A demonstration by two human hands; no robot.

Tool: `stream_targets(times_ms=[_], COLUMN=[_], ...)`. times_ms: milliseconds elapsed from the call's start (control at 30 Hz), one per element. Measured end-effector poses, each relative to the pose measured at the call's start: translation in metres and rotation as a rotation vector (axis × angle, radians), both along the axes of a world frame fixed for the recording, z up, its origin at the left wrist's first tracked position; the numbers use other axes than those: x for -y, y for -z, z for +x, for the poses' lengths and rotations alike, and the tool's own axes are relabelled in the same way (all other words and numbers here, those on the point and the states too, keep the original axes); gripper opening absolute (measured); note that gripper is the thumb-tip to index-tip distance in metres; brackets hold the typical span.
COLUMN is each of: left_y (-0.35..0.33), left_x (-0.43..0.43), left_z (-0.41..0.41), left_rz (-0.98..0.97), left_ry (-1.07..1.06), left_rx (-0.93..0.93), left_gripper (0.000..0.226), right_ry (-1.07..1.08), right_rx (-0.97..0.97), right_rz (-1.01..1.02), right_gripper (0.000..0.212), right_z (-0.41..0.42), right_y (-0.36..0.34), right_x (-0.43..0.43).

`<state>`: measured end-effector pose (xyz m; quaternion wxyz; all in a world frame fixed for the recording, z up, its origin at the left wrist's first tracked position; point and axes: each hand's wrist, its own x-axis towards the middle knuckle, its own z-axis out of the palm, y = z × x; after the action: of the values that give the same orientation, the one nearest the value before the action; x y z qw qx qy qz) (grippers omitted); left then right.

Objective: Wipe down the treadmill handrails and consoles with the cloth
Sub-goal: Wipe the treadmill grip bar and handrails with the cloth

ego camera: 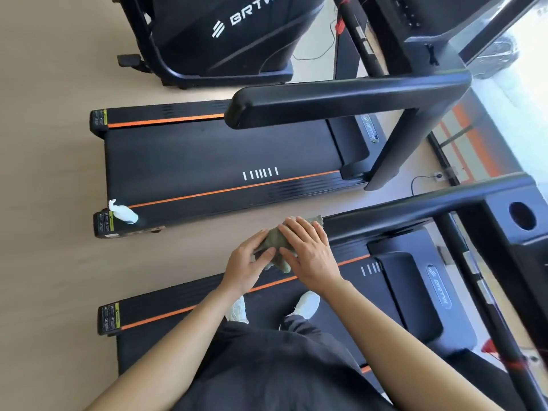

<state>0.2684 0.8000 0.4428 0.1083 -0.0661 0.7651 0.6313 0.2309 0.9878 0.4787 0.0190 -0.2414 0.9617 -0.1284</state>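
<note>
A green cloth (274, 239) lies over the near end of the black left handrail (385, 213) of the treadmill I stand on. My right hand (308, 250) lies flat on top of the cloth, fingers spread. From the left side, my left hand (250, 262) grips the cloth's edge. The handrail runs right toward the console (525, 223), which has a round cup hole. A second treadmill farther away has its own black handrail (341, 103).
A white spray bottle (123, 213) lies on the rear corner of the far treadmill's deck (222, 155). A black exercise machine (225, 37) stands behind it on the wood floor. My white shoes (307, 304) are on the near belt. A cable and socket (439, 175) lie between the treadmills.
</note>
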Motion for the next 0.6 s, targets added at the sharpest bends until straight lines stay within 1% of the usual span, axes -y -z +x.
stream_targets(times_ms=[33,133,233,300,400,600], left_y=[-0.001,-0.01,-0.019,-0.024,-0.034,-0.05], left_x=[-0.002,-0.012,-0.028,-0.039,-0.055,-0.087], left_z=[-0.005,-0.022,-0.04,-0.05,-0.063,-0.09], left_rz=[-0.035,-0.251,-0.432,-0.524,-0.592,-0.622], left_ry=[0.024,0.124,0.232,0.297,0.397,0.543], left_rx=[-0.016,-0.066,-0.197,-0.253,-0.284,-0.317], left_gripper=[0.043,0.056,0.053,0.053,0.053,0.044], right_ry=[0.035,0.122,0.229,0.292,0.397,0.682], right_rx=[0.009,-0.001,-0.009,-0.003,0.013,0.071], right_rz=[0.009,0.004,-0.027,-0.051,-0.104,-0.241], right_gripper=[0.053,0.054,0.053,0.057,0.058,0.06], right_z=[-0.001,0.0,0.004,0.009,0.014,0.023], right_y=[-0.001,-0.002,-0.002,-0.001,0.001,0.001], right_x=[-0.005,-0.023,-0.04,-0.05,-0.061,-0.067])
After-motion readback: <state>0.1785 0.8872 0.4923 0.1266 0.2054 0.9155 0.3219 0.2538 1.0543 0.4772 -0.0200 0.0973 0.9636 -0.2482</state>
